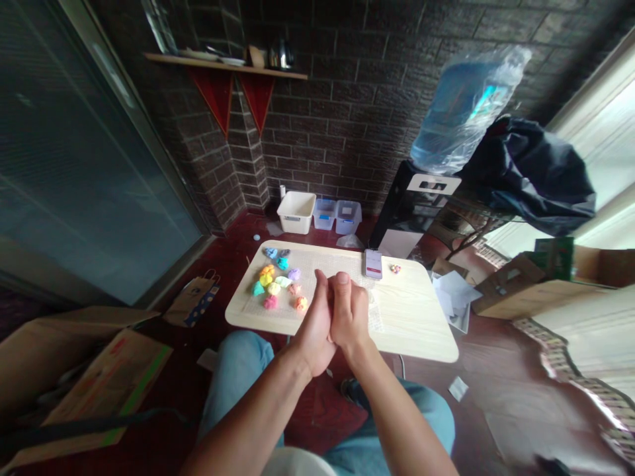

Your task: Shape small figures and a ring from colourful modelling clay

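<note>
Lumps (266, 278), where exactly?

On the counter (417, 314), ahead and to the left, with a peach one (301, 303) just beside the left hand (317, 325) in view.

So nearer to that than to the right hand (350, 311)?

Yes. Roundish, without any clear long axis.

And the state of both hands?

Clasped together over the near edge, with thumbs up and palms close. Can't tell whether holding anything; hidden inside.

Phone (373, 264)?

Farther off, ahead and to the right.

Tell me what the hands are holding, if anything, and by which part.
Can't tell. The left hand and right hand are pressed together; no object shows, but anything between the palms would be hidden.
</note>
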`<state>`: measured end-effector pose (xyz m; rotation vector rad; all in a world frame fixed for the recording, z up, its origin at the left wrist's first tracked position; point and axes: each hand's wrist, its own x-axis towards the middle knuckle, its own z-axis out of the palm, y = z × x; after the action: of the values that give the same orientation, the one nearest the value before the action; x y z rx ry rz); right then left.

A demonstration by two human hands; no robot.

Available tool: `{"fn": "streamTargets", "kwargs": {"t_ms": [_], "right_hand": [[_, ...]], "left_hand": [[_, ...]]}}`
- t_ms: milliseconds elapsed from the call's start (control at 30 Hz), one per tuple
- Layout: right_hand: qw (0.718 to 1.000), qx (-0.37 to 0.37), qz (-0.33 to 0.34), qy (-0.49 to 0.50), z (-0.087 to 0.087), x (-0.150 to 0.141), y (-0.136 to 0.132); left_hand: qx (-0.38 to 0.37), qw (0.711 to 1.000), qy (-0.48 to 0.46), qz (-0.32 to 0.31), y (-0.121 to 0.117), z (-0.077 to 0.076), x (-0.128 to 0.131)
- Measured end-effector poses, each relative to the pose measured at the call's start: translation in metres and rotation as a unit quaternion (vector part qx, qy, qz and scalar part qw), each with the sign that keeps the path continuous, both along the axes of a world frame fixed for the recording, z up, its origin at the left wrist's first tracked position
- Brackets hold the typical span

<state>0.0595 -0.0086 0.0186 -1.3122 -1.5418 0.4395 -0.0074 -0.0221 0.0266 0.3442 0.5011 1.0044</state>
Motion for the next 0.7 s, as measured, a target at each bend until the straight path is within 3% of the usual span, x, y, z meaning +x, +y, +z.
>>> {"fn": "streamTargets", "kwargs": {"t_ms": [200,333,433,500,600,700], "right_hand": [[1.0,0.022,-0.007,-0.005,-0.006,-0.001,0.0],[0.99,-0.095,0.041,0.094,-0.003,0.004,0.004],[0.949,-0.197,0.111,0.219,0.003,0.012,0.009],[0.93,-0.236,0.138,0.247,0.005,0.015,0.01],[0.955,-0.201,0.127,0.175,0.006,0.013,0.006],[0.991,-0.115,0.067,-0.006,0.004,0.005,0.001]], "left_hand": [[0.002,1.0,-0.013,0.028,-0.001,-0.004,0.001],[-0.012,0.997,-0.063,-0.048,0.008,-0.012,-0.002],[-0.005,0.991,-0.099,-0.085,0.012,-0.017,-0.007],[-0.006,0.989,-0.109,-0.102,0.014,-0.019,-0.011],[-0.022,0.988,-0.11,-0.108,0.014,-0.02,-0.014],[-0.033,0.989,-0.105,-0.104,0.014,-0.02,-0.014]]}}
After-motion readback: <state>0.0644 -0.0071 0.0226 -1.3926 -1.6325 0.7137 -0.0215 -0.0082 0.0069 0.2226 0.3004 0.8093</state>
